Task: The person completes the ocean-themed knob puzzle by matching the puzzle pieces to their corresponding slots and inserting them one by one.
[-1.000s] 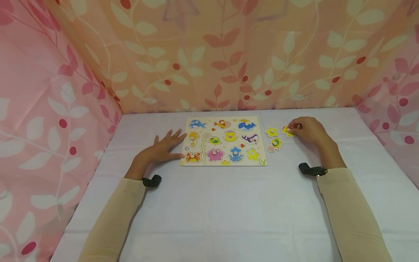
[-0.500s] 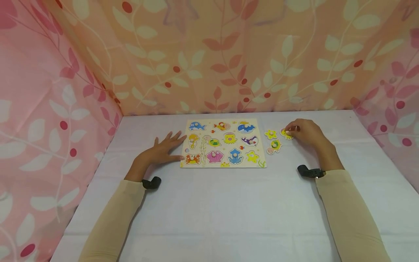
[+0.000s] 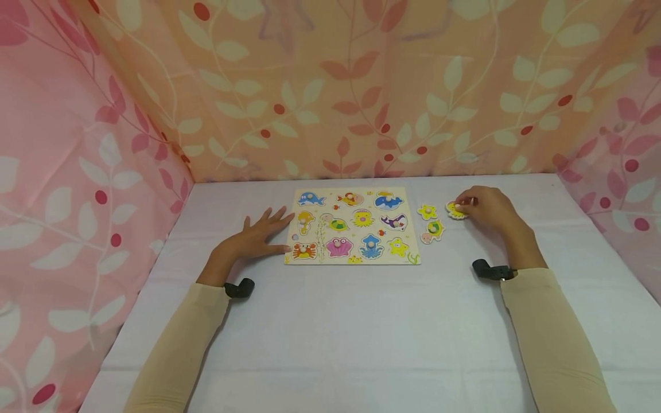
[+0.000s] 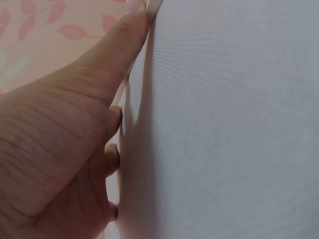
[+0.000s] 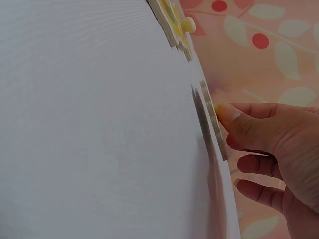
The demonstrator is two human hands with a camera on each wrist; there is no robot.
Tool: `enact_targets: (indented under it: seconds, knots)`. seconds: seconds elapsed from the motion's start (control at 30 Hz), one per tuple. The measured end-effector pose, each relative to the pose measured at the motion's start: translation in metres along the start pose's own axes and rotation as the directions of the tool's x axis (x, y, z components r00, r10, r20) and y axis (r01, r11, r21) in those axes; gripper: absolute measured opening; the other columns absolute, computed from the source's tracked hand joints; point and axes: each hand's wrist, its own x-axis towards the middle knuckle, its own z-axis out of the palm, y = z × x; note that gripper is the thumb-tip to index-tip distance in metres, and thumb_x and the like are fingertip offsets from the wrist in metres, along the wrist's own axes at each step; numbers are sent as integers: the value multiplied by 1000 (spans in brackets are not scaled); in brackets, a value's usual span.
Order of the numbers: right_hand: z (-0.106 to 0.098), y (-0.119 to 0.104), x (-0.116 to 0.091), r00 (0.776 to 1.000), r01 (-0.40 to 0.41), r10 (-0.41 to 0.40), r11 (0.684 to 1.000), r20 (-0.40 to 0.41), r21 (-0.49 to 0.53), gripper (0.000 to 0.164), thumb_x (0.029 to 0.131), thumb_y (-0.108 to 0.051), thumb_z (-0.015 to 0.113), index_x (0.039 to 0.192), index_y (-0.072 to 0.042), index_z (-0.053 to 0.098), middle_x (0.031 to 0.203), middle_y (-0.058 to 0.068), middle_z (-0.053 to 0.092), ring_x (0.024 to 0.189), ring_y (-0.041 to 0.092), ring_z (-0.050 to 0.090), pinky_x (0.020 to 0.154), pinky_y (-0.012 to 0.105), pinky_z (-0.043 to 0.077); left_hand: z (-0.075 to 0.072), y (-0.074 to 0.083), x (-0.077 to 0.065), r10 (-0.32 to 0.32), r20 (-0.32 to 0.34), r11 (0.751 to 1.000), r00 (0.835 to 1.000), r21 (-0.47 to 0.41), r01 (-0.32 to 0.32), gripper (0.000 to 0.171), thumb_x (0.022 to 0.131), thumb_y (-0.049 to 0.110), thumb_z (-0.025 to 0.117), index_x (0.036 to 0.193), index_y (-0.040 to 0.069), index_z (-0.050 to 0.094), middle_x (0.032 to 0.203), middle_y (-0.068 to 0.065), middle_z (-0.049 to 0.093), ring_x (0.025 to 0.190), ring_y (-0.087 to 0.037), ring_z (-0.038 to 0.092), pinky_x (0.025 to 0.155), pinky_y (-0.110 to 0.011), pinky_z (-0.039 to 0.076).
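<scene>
Fingers spread, my left hand [image 3: 255, 234] rests on the table with its thumb and fingertips at the left edge of a sea-animal puzzle board [image 3: 382, 261]. My right hand [image 3: 488, 209] pinches a yellow puzzle piece [image 3: 453, 210] between thumb and finger, right of the board. In the right wrist view this piece [image 5: 213, 122] is tilted on edge to the camera, slightly above the cloth with a shadow beneath. Beside it lie a yellow starfish piece [image 3: 427, 212] and a green turtle piece [image 3: 432, 231]. Knobbed pieces such as the crab [image 3: 304, 250] and squid [image 3: 371, 246] sit in the board.
A white cloth covers the table [image 3: 351, 332]. Pink and orange leaf-patterned curtains [image 3: 330, 86] stand behind it and at both sides. A black wrist camera [image 3: 240, 288] sits on the left wrist, another camera [image 3: 493, 270] on the right.
My right hand has shifted slightly right with the yellow piece, which now stands a little farther from the starfish piece. My left hand stays at the board's edge.
</scene>
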Motion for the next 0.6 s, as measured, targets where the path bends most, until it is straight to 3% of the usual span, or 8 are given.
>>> enact_targets:
  seconds: [0.23, 0.6]
  knots:
    - [-6, -3, 0, 999, -3, 3, 1000, -39, 10, 23, 96, -23, 71, 112, -6, 73, 97, 13, 62, 90, 32, 49, 74, 43, 39, 0, -1, 1, 4, -2, 1000, 1000, -2, -4, 95, 89, 67, 64, 163, 37, 13, 171, 4, -2, 156, -33, -12, 112, -73, -14]
    - [-13, -25, -3, 991, 71, -69, 997, -118, 10, 22, 95, -21, 73, 107, -3, 74, 95, 13, 66, 90, 32, 50, 75, 44, 38, 1, -2, 1, 26, -14, 999, 1000, -20, -27, 94, 89, 64, 67, 163, 35, 16, 171, 2, 1, 156, -34, -11, 112, -73, -13]
